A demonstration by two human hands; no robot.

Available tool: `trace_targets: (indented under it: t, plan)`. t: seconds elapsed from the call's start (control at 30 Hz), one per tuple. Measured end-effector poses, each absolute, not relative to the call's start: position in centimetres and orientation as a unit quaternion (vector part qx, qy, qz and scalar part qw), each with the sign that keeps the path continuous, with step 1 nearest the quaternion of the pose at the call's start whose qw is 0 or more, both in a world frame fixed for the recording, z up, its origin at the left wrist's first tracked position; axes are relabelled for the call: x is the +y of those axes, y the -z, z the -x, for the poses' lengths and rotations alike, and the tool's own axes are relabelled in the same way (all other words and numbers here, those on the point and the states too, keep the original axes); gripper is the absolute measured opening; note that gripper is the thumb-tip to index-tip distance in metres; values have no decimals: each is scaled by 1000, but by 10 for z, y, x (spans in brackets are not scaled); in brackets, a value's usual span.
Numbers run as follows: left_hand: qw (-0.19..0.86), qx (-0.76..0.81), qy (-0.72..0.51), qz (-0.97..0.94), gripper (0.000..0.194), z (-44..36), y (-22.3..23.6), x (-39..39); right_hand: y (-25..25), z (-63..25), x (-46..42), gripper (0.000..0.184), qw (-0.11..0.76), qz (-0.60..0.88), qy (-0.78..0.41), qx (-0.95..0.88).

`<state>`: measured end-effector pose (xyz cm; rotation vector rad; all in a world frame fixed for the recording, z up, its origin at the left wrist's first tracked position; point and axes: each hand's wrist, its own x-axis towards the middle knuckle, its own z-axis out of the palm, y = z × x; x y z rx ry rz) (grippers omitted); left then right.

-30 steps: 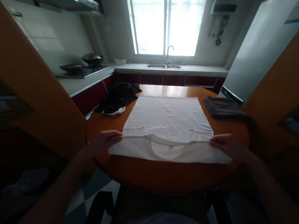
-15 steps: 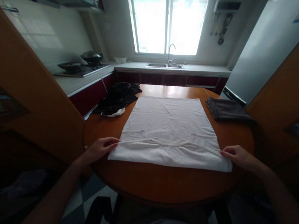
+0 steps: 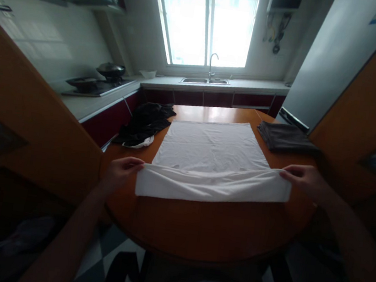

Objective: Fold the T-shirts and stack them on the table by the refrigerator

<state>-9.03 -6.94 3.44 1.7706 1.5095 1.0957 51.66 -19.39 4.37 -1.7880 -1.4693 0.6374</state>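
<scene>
A white shirt [image 3: 213, 146] lies spread on the round wooden table [image 3: 204, 231], its near part doubled over into a wide band. At the band's left corner, my left hand [image 3: 122, 171] is closed, pinching the cloth between thumb and fingers. My right hand [image 3: 304, 180] pinches the right corner in the same way. Between the two hands the upper edge of the band is lifted and stretched, sagging slightly in the middle. The far part of the shirt rests flat on the tabletop.
A heap of black clothing [image 3: 145, 124] with a white piece lies at the table's left edge. Folded dark grey cloth [image 3: 285, 137] sits at the right. Beyond the table are a counter with a sink [image 3: 204, 81], a stove with pans [image 3: 110, 70] and a fridge [image 3: 337, 59].
Both hands have raised the shirt's folded edge off the table, moving upward in the view. The band now stands higher and hides more of the shirt behind it.
</scene>
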Motion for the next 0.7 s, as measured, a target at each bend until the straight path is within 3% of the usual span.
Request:
trace_targets:
  t: [0.17, 0.43, 0.7]
  plan:
    - [240, 552, -507, -617, 42, 81, -29, -24, -48, -524, -150, 48, 437, 714, -172, -519]
    - [280, 578, -406, -651, 43, 64, -2, 17, 6, -519, -91, 27, 403, 716, -248, -512]
    - [250, 583, -422, -648, 46, 60, -21, 60, -15, -532, -47, 22, 420, 735, -199, -493]
